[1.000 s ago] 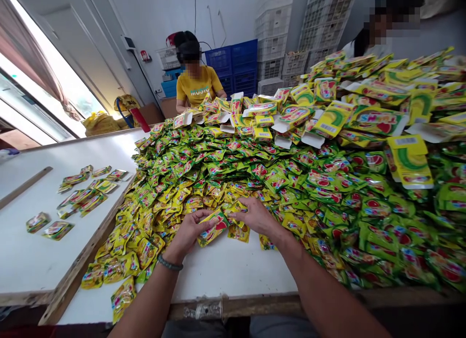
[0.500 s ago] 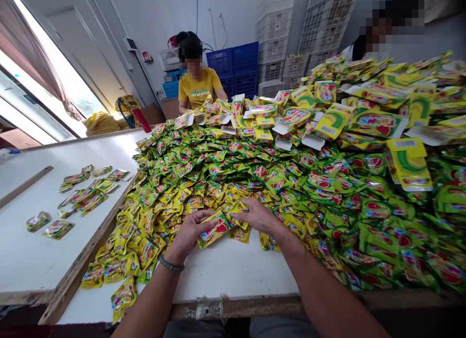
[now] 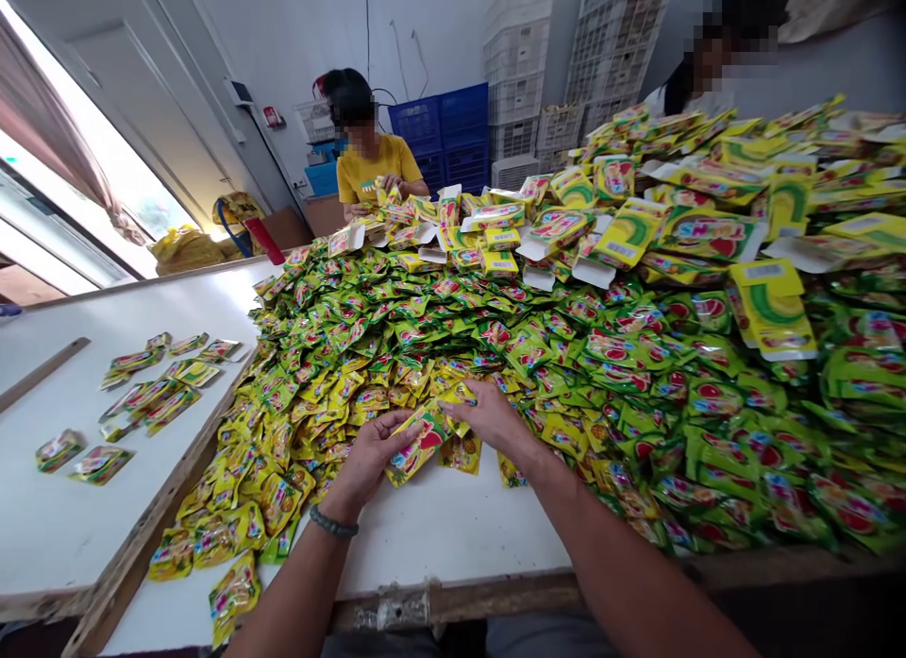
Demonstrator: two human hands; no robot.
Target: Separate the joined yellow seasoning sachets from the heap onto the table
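My left hand (image 3: pixel 374 452) is closed around a small yellow and green carton (image 3: pixel 419 448) with a red fruit picture, tilted just above the white table top. Close on its right, my right hand (image 3: pixel 494 418) pinches a yellow sachet (image 3: pixel 454 394) at the carton's upper right end. Whether the sachet's tip lies inside the carton I cannot tell, as the fingers cover that spot. Around both hands spread yellow sachets (image 3: pixel 283 493), with a heap of green sachets (image 3: pixel 609 346) behind and to the right.
Flat, open-ended cartons (image 3: pixel 629 233) lie on top of the heap. Several filled-looking cartons (image 3: pixel 166 408) rest on the left table, beyond a wooden edge strip (image 3: pixel 152 502). Across the heap sits a person in a yellow shirt (image 3: pixel 389 162); another person is at upper right. Crates (image 3: pixel 443 129) stand behind.
My right hand and the sachet have come a little nearer the carton's end. The view has shifted slightly. The person in yellow has raised their hands above the heap.
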